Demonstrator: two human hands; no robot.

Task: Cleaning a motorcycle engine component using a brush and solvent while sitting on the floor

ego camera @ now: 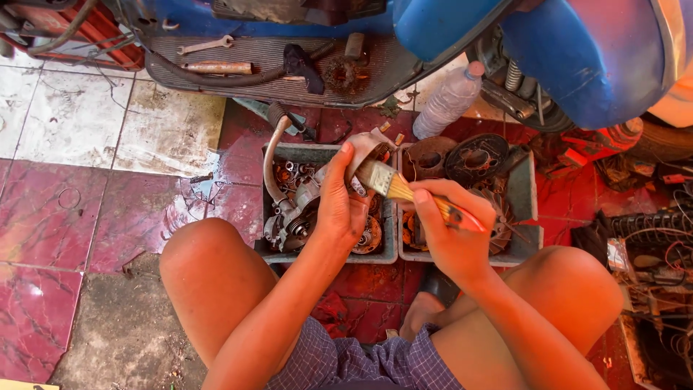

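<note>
My left hand (338, 206) grips a grey metal engine part (364, 148) and holds it up over the left grey tray (328, 153). My right hand (449, 227) holds a paintbrush (404, 189) with a red handle and pale bristles; the bristles touch the metal part near my left fingertips. The left tray holds a curved metal pipe (271, 162) and several greasy engine pieces. The right grey tray (525, 189) next to it holds a dark round plate (475, 157) and other parts.
A blue scooter (577, 50) stands ahead, its ribbed footboard (238, 72) carrying a wrench (206, 45), a rusty rod and a black hose. A clear plastic bottle (447, 101) lies behind the trays. Wires and clutter fill the right edge. My bare knees flank the trays on tiled floor.
</note>
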